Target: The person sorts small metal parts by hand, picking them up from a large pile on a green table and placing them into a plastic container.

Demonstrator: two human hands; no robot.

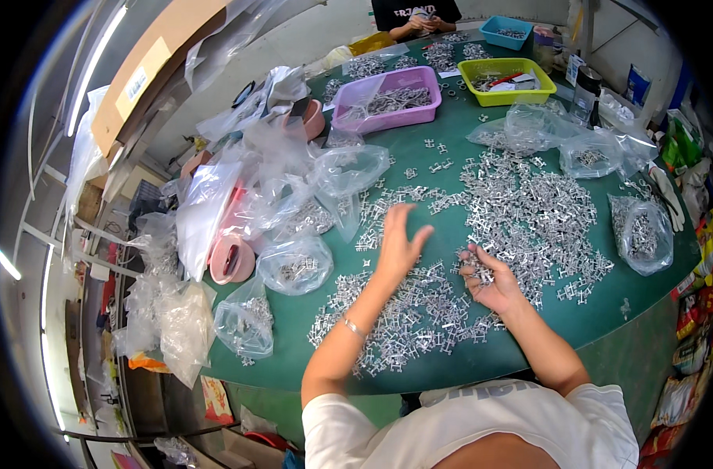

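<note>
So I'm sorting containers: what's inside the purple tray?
The purple tray holds a heap of small silver metal parts, partly under a clear plastic bag draped over its left end. Whatever lies beneath the bag and the heap is hidden.

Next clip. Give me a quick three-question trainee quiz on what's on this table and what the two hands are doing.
1. True or false: the left hand is closed tightly around a plastic bag.
2. Which hand cups small metal parts in its palm?
3. The purple tray holds: A) metal parts, B) gloves, C) nothing.

Key:
1. False; its fingers are spread open over the green table.
2. The right hand.
3. A.
</note>
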